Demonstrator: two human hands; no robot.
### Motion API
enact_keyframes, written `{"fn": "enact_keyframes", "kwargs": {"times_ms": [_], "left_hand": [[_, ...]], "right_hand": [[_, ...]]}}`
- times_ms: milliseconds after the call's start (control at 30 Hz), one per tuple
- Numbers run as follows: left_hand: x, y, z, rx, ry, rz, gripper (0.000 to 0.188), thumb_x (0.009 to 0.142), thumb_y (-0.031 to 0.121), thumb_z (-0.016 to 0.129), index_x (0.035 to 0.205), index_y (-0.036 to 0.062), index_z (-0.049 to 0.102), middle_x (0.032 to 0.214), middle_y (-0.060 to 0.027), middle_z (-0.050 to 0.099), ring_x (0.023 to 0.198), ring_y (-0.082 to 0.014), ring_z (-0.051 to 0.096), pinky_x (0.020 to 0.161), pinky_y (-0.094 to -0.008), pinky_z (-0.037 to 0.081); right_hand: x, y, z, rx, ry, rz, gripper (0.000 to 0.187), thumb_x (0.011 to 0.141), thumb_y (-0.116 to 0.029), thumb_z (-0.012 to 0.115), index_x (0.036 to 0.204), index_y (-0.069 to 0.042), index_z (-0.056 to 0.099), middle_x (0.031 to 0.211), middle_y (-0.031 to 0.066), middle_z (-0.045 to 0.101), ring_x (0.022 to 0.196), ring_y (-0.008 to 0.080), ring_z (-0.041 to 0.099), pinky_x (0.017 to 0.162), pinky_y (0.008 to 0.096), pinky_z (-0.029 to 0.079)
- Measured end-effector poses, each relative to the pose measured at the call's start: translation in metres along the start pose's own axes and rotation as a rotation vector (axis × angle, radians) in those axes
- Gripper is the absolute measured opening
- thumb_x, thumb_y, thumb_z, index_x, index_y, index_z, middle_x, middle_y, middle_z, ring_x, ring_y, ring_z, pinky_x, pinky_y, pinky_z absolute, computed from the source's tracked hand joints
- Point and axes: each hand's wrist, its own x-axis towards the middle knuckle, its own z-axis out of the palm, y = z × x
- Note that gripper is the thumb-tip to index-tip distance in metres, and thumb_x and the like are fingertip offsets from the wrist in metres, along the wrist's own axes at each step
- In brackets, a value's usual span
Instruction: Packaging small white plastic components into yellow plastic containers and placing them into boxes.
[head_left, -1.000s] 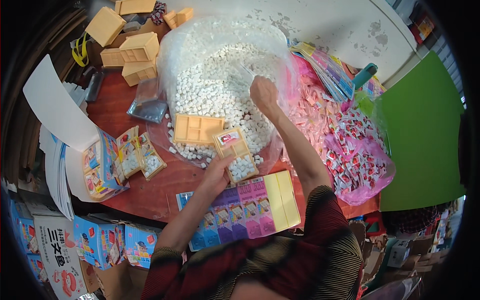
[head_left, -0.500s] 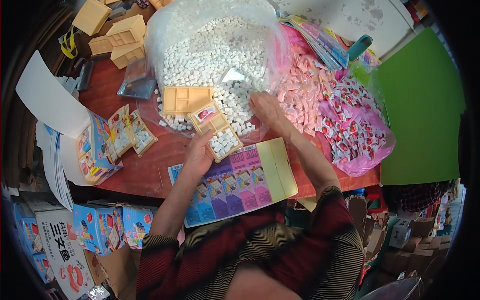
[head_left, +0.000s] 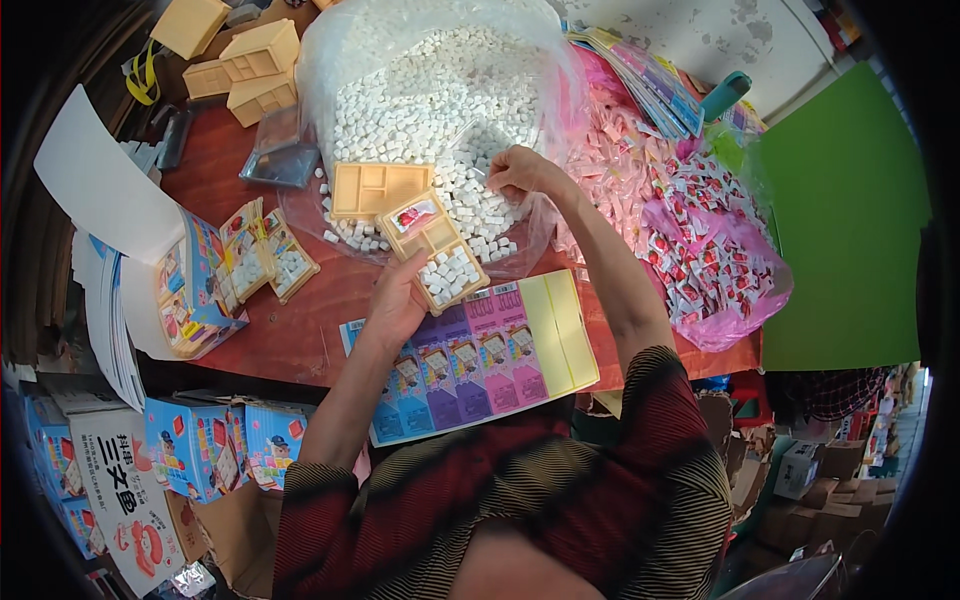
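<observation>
My left hand (head_left: 398, 303) is closed around the lower left side of a tan compartment tray (head_left: 436, 243). White cubes (head_left: 449, 273) fill the tray's near compartment, and a small sachet with a red strawberry print (head_left: 414, 216) lies in its far one. A second tan tray (head_left: 380, 188), its compartments bare, rests on the cubes just beyond. My right hand (head_left: 527, 173) is over the heap of white cubes (head_left: 430, 110) in a large clear plastic bag (head_left: 318, 60). Its fingers are pinched together; what they hold, if anything, is hidden.
Pink packets (head_left: 610, 150) and a pink bag of strawberry sachets (head_left: 715, 270) lie to the right. Printed card sheets (head_left: 470, 370) sit at the front edge. On the left are filled trays (head_left: 285, 265) and an open printed box (head_left: 190, 290); tan trays (head_left: 262, 55) are stacked at the back.
My right hand has moved farther back and slightly left over the cubes, its forearm now more upright. My left hand still holds the tray in nearly the same place.
</observation>
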Motion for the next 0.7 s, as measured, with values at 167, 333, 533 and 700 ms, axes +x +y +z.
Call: {"fn": "enact_keyframes", "kwargs": {"times_ms": [167, 333, 533, 700], "left_hand": [[0.000, 0.001, 0.005, -0.024, 0.021, -0.018, 0.037, 0.083, 0.008, 0.039, 0.119, 0.0063, 0.030, 0.114, -0.0111, 0.043, 0.103, -0.0238, 0.046, 0.084, -0.0390, 0.041], [0.000, 0.002, 0.007, -0.060, 0.029, -0.036, 0.036, 0.081, 0.005, 0.043, 0.116, 0.0057, 0.035, 0.110, -0.0094, 0.046, 0.099, -0.0215, 0.049, 0.082, -0.0362, 0.043], [0.003, 0.000, 0.007, -0.040, 0.040, -0.030, 0.035, 0.081, 0.005, 0.043, 0.115, 0.0055, 0.036, 0.110, -0.0092, 0.047, 0.099, -0.0213, 0.049, 0.082, -0.0360, 0.043], [0.002, -0.001, 0.009, -0.056, 0.043, 0.001, 0.034, 0.082, 0.007, 0.042, 0.115, 0.0063, 0.036, 0.111, -0.0092, 0.046, 0.099, -0.0210, 0.048, 0.082, -0.0359, 0.042]], "right_hand": [[0.002, 0.003, -0.006, 0.056, -0.015, 0.066, 0.011, 0.069, -0.014, 0.060, 0.068, -0.004, 0.056, 0.050, 0.0016, 0.051, 0.041, 0.0098, 0.049, 0.039, 0.0224, 0.042], [0.002, -0.009, 0.000, -0.108, 0.016, 0.077, 0.008, 0.068, -0.010, 0.055, 0.069, -0.002, 0.056, 0.051, 0.0072, 0.053, 0.042, 0.0147, 0.052, 0.039, 0.0255, 0.043], [0.002, -0.001, 0.038, -0.852, 0.558, -0.297, 0.011, 0.068, -0.007, 0.046, 0.070, 0.001, 0.054, 0.063, 0.0207, 0.054, 0.058, 0.0332, 0.055, 0.052, 0.0376, 0.044], [-0.015, -0.025, 0.010, -0.743, 0.832, -0.242, 0.008, 0.069, -0.007, 0.045, 0.070, 0.000, 0.048, 0.066, 0.0196, 0.053, 0.061, 0.0349, 0.053, 0.053, 0.0422, 0.041]]}}
